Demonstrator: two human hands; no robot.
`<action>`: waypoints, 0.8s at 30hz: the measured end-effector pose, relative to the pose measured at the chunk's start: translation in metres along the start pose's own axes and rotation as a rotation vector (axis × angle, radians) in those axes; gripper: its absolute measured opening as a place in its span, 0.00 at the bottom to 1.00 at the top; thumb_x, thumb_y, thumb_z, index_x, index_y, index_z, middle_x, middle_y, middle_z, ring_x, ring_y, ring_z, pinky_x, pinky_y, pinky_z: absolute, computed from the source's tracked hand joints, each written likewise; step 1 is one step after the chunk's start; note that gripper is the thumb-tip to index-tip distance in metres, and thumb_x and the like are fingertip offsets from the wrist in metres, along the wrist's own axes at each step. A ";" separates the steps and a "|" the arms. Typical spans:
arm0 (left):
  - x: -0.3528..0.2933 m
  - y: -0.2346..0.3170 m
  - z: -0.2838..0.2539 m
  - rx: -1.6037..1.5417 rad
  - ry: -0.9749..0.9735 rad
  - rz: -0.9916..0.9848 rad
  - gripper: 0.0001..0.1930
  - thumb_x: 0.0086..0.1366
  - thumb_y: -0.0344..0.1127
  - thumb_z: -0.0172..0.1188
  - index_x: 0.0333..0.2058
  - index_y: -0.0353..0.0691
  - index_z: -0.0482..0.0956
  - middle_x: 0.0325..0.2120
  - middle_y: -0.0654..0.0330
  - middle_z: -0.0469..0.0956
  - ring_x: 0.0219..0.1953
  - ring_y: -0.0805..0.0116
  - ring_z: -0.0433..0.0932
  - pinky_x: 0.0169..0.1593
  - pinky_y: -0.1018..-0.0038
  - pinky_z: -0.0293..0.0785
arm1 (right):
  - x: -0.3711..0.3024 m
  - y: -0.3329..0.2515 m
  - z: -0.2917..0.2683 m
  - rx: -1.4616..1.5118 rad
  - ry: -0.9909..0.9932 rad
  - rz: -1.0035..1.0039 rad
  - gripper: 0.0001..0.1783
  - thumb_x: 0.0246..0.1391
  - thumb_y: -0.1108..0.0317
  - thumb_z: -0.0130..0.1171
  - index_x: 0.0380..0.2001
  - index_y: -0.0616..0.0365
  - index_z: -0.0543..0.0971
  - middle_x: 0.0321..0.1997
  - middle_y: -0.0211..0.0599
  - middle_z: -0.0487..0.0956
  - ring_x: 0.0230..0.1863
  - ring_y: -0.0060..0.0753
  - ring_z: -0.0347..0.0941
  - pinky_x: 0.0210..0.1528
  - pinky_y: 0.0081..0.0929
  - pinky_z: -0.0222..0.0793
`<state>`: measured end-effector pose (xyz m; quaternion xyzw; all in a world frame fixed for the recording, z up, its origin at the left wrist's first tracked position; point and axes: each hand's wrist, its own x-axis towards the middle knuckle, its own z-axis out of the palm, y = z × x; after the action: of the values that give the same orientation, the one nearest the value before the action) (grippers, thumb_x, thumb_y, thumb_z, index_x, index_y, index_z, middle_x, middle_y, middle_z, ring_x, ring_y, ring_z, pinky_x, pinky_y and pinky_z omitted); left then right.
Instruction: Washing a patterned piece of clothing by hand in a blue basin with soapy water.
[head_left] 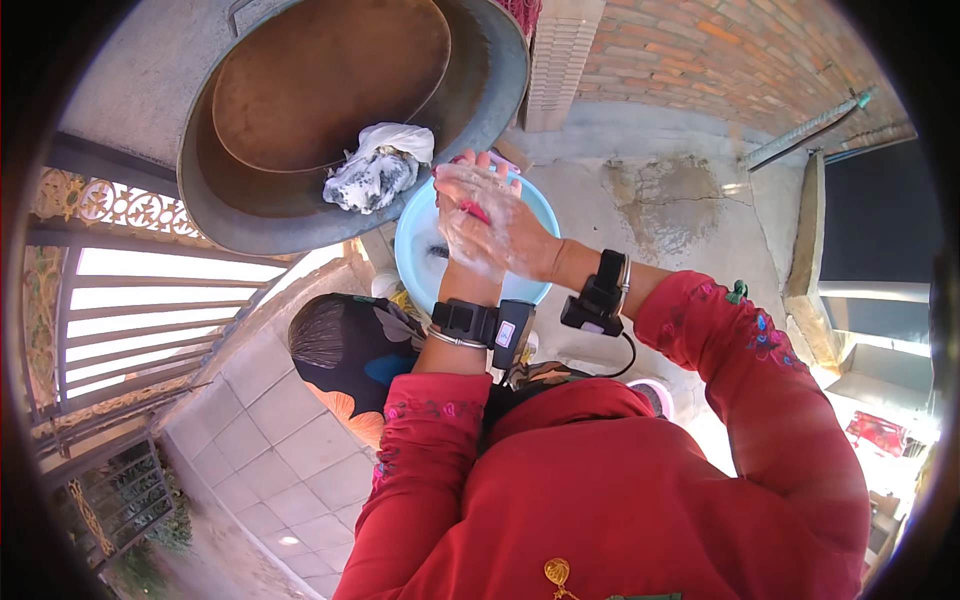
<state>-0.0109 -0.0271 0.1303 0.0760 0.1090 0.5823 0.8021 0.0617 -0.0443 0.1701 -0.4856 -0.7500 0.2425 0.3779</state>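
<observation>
Over a light blue basin [548,210], my two hands are pressed together and coated in white lather. My right hand [512,225] lies across my left hand [458,240], its fingers reaching over to the left. Most of my left hand is hidden beneath; several fingertips show above. Bits of pinkish red [474,210] show among the fingers; I cannot tell what they are. Some dark thing shows in the basin beside my left wrist. Close by, a soapy white-and-dark cloth bundle [375,178] rests on the near side of a large metal tub [500,75].
The tub, brown inside, leans over the basin's left side. A metal railing [150,310] runs along the left. A brick wall [740,50] rises at the far right, above a concrete floor [620,240] with a damp patch. Black wrist devices with a cable sit on both wrists.
</observation>
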 end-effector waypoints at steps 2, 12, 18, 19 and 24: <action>0.000 -0.015 0.020 0.013 0.044 -0.047 0.24 0.70 0.54 0.39 0.56 0.46 0.63 0.55 0.61 0.67 0.58 0.61 0.64 0.61 0.59 0.59 | 0.015 0.028 -0.024 -0.007 -0.014 -0.004 0.20 0.59 0.57 0.49 0.53 0.51 0.72 0.61 0.39 0.66 0.66 0.46 0.55 0.66 0.47 0.49; -0.013 0.001 0.018 -0.032 0.071 -0.092 0.26 0.69 0.54 0.39 0.59 0.44 0.59 0.57 0.58 0.62 0.61 0.54 0.58 0.64 0.56 0.53 | -0.006 0.001 0.009 -0.352 -0.029 0.232 0.26 0.60 0.54 0.45 0.58 0.51 0.67 0.66 0.43 0.60 0.68 0.45 0.51 0.68 0.39 0.43; -0.009 -0.025 0.046 -0.087 0.060 -0.184 0.22 0.72 0.48 0.32 0.55 0.42 0.64 0.53 0.59 0.68 0.57 0.64 0.66 0.60 0.67 0.60 | 0.027 0.060 -0.040 -0.200 0.032 0.126 0.25 0.59 0.56 0.45 0.52 0.63 0.71 0.61 0.48 0.65 0.64 0.45 0.57 0.65 0.31 0.51; -0.009 -0.018 0.039 -0.090 0.076 -0.157 0.22 0.72 0.48 0.32 0.55 0.42 0.64 0.53 0.59 0.68 0.57 0.64 0.66 0.60 0.67 0.60 | 0.023 0.044 -0.032 -0.185 0.007 0.113 0.25 0.59 0.56 0.45 0.52 0.63 0.71 0.61 0.48 0.65 0.64 0.45 0.57 0.65 0.31 0.51; -0.011 -0.008 0.014 -0.087 0.178 -0.141 0.27 0.70 0.52 0.34 0.59 0.40 0.59 0.57 0.55 0.65 0.62 0.57 0.60 0.65 0.61 0.53 | -0.021 0.012 -0.004 -0.112 -0.164 0.169 0.23 0.59 0.58 0.45 0.51 0.61 0.71 0.60 0.48 0.66 0.63 0.53 0.57 0.64 0.40 0.51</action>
<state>-0.0035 -0.0402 0.1424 -0.0186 0.1593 0.5329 0.8308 0.0761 -0.0587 0.1566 -0.5460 -0.7473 0.2699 0.2657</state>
